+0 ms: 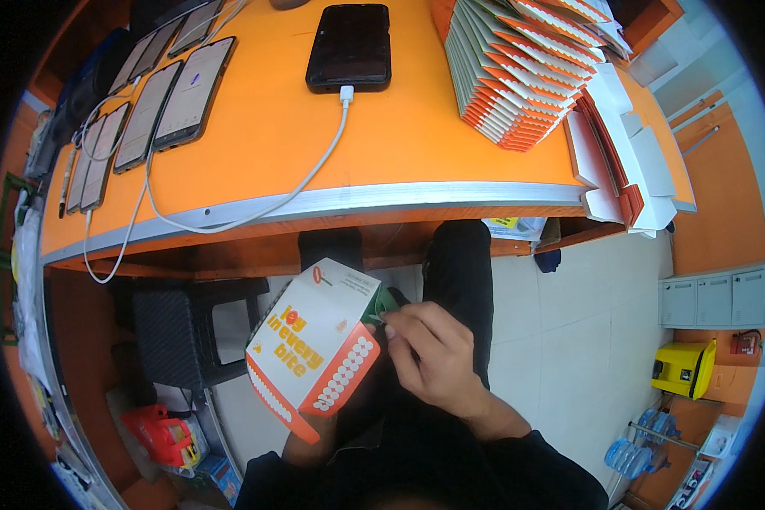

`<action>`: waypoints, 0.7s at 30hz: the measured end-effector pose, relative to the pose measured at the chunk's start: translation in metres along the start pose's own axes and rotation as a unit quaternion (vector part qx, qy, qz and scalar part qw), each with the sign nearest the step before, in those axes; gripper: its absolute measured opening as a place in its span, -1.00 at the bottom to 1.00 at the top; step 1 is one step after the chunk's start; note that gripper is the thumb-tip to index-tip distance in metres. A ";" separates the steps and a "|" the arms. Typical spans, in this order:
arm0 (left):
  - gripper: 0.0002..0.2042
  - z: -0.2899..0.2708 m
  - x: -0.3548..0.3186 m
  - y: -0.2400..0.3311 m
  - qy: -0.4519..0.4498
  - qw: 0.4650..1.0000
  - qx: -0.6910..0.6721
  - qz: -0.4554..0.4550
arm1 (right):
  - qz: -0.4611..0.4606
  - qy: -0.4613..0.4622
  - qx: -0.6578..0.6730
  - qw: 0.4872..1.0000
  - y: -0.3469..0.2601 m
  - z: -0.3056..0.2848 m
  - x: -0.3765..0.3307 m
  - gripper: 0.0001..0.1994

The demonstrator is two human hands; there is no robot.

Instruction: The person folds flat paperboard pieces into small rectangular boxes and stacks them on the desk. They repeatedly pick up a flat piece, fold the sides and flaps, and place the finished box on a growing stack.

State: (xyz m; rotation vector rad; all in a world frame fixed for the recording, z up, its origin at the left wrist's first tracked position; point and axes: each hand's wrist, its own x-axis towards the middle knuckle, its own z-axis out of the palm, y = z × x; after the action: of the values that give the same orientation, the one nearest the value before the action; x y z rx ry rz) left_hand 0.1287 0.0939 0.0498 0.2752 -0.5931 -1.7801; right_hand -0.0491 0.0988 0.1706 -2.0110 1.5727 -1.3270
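Observation:
A folded white and orange cardboard box [314, 340] with a green inner side is held over my lap, below the table edge. My left hand [302, 444] supports it from underneath and is mostly hidden by the box. My right hand [429, 357] pinches a flap at the box's right end, fingers closed on the cardboard. My dark trousers and sleeves show beneath.
An orange table [263, 136] carries a black phone [349, 47] on a white cable, several more phones [144, 102] at left, and a fanned stack of flat box blanks [518, 68] at right. A black stool [187, 327] stands left of my legs; a yellow box [680, 368] sits on the tiled floor.

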 end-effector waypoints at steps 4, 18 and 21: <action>-0.49 0.007 -0.001 0.001 0.009 1.000 0.019 -0.005 | -0.003 -0.006 -0.014 1.000 -0.003 0.003 -0.003 -0.77; -0.56 0.064 -0.009 -0.025 0.106 0.935 0.337 -0.036 | -0.053 0.071 -0.059 0.994 0.018 0.019 -0.013 -0.64; -0.62 0.082 0.006 -0.017 0.212 0.945 0.251 0.006 | -0.035 0.016 -0.093 0.995 0.009 0.015 -0.010 -0.56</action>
State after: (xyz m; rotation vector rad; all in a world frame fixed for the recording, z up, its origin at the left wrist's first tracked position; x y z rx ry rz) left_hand 0.0740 0.1116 0.1106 0.9766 -0.7213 -1.4689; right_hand -0.0431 0.0998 0.1515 -2.1815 1.7120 -1.2866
